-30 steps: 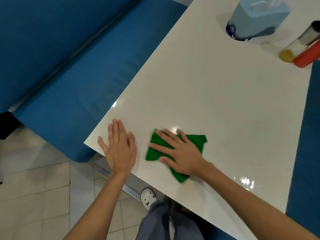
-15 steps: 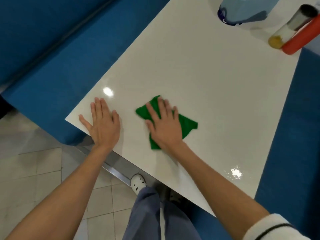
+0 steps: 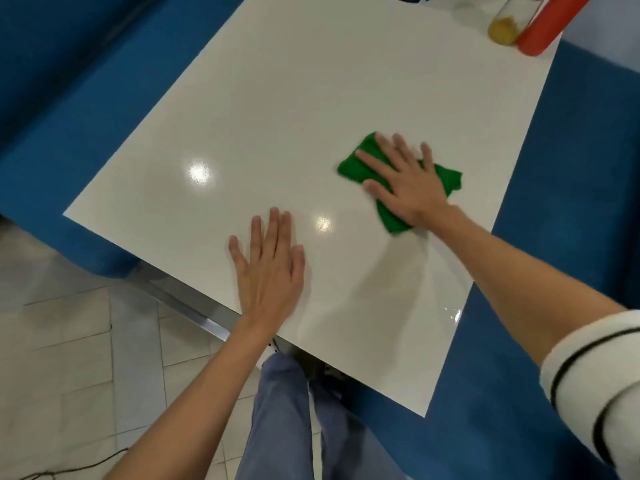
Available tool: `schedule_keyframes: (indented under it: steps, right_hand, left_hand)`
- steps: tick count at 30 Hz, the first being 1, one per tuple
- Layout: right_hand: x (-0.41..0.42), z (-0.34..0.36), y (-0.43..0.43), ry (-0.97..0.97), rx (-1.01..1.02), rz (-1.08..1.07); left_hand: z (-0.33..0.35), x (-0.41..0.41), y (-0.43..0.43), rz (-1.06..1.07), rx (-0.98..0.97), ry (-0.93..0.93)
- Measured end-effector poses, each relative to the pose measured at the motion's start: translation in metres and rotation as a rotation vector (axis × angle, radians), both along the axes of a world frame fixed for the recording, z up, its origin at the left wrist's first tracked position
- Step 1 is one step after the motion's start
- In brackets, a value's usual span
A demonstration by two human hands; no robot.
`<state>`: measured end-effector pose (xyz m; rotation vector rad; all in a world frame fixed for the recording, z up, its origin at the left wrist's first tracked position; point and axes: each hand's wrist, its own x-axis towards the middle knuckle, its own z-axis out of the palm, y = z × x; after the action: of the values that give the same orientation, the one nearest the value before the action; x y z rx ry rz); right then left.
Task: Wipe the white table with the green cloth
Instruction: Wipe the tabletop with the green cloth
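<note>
The white table (image 3: 311, 91) fills the middle of the head view, glossy with light spots. The green cloth (image 3: 360, 161) lies crumpled on its right half. My right hand (image 3: 405, 183) presses flat on the cloth with fingers spread, covering its middle. My left hand (image 3: 270, 268) rests flat on the bare tabletop near the front edge, fingers straight, apart from the cloth.
A red bottle (image 3: 547, 22) and a clear tube with yellow contents (image 3: 504, 31) stand at the table's far right corner. Blue benches (image 3: 86, 74) run along both long sides. Tiled floor (image 3: 69, 358) and my legs lie below the front edge.
My right hand has slid the cloth to the right and away from the front edge. My left hand has shifted right along the front edge.
</note>
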<state>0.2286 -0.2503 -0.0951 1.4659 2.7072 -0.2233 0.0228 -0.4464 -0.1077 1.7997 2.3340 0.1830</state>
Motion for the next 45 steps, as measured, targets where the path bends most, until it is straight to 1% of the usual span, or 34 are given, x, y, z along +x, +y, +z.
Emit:
schedule_keyframes:
  steps: [2, 5, 6, 7, 8, 10, 13, 15, 17, 19, 21, 23, 26, 28, 29, 30, 32, 35, 37, 39, 40, 41, 45]
  right_hand:
    - [0.006, -0.003, 0.005, 0.032, 0.003, -0.151]
    - [-0.016, -0.008, -0.017, 0.084, -0.006, -0.353]
    - [-0.024, -0.008, -0.031, 0.096, -0.012, -0.372]
    - [-0.032, -0.007, -0.047, 0.101, -0.019, -0.346]
    - [-0.038, -0.007, -0.066, 0.100, -0.020, -0.280]
    - [-0.042, -0.006, -0.109, 0.116, -0.019, -0.074]
    - [-0.022, -0.007, -0.163, 0.189, -0.054, 0.229]
    - [0.001, -0.009, -0.166, 0.278, -0.082, 0.399]
    - [0.018, -0.012, -0.144, 0.317, -0.060, 0.491]
    - [0.025, -0.015, -0.106, 0.241, 0.004, 0.424]
    - [0.032, -0.011, -0.069, 0.116, 0.060, 0.228]
    - [0.041, -0.006, -0.038, 0.026, 0.041, 0.030]
    - [0.038, -0.002, -0.021, 0.067, -0.018, -0.187]
    - [0.023, -0.003, -0.039, 0.104, -0.037, -0.286]
    - [0.015, -0.004, -0.053, 0.111, -0.037, -0.301]
    - [0.010, -0.005, -0.071, 0.114, -0.031, -0.289]
    - [0.007, -0.005, -0.114, 0.128, -0.021, -0.195]
    - [0.018, -0.007, -0.175, 0.158, 0.000, 0.036]
    - [0.036, -0.009, -0.190, 0.123, -0.009, 0.232]
    - [0.056, -0.010, -0.172, 0.083, -0.001, 0.371]
    - [0.062, -0.011, -0.156, 0.062, 0.009, 0.381]
    - [0.066, -0.010, -0.139, 0.045, 0.017, 0.347]
    - [0.079, -0.003, -0.074, 0.013, -0.025, 0.069]
  left_hand:
    - [-0.001, -0.001, 0.002, 0.013, -0.008, 0.019]
    - [-0.001, -0.002, 0.003, 0.014, -0.009, 0.040]
    - [-0.001, 0.000, 0.003, 0.016, -0.013, 0.040]
    - [-0.001, 0.000, 0.003, 0.018, -0.014, 0.041]
    - [-0.001, 0.000, 0.003, 0.021, -0.012, 0.039]
    - [0.000, -0.001, 0.003, 0.031, -0.005, 0.022]
    - [0.001, 0.000, 0.002, 0.030, 0.006, 0.013]
    - [0.001, 0.000, 0.002, 0.031, 0.009, 0.008]
    - [0.001, 0.000, 0.003, 0.041, 0.012, 0.001]
    - [0.000, 0.000, 0.002, 0.043, 0.013, 0.006]
    - [0.000, 0.000, 0.002, 0.042, 0.016, 0.012]
    - [0.000, 0.001, 0.002, 0.042, 0.015, 0.009]
    - [0.000, 0.001, 0.002, 0.043, 0.015, 0.009]
    - [0.000, 0.000, 0.003, 0.049, 0.013, 0.002]
    - [-0.001, 0.000, 0.003, 0.054, 0.017, 0.002]
    - [0.000, 0.000, 0.003, 0.055, 0.020, 0.003]
    - [0.000, 0.001, 0.003, 0.053, 0.017, -0.003]
    - [-0.001, 0.001, 0.003, 0.048, 0.015, 0.000]
    - [-0.001, 0.001, 0.003, 0.046, 0.015, -0.002]
    - [-0.001, 0.001, 0.003, 0.050, 0.015, -0.001]
    - [-0.001, 0.001, 0.003, 0.050, 0.015, 0.003]
    - [-0.001, 0.001, 0.003, 0.049, 0.015, 0.005]
    - [-0.001, 0.002, 0.004, 0.051, 0.017, 0.001]
